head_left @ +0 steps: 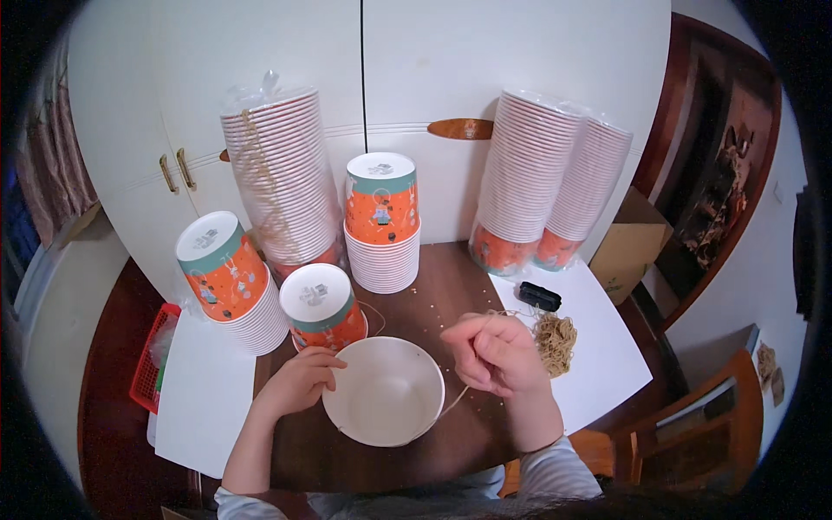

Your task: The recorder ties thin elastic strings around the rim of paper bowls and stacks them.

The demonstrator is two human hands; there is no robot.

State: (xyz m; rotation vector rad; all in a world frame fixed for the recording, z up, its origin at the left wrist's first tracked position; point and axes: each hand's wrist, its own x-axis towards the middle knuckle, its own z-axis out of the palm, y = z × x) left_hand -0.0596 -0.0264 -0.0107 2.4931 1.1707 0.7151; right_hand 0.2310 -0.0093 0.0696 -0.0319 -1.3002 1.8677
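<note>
A white-lined paper tub stands mouth up in front of me. My left hand is closed at its left rim, fingers bent over the edge and the thumb hidden. To the right of the tub, my right hand is raised in a closed pinch on a thin beige string. That string runs from the hand down to the tub's lower right rim. Beside my right wrist lies a tangled bundle of string, with a strand leading behind the hand. An upside-down orange tub sits just beyond my left hand.
Upside-down nested tubs stand at left and centre back. Tall plastic-wrapped tub stacks rise near the white cabinet. A small black object lies near the string bundle. A wooden chair is at right.
</note>
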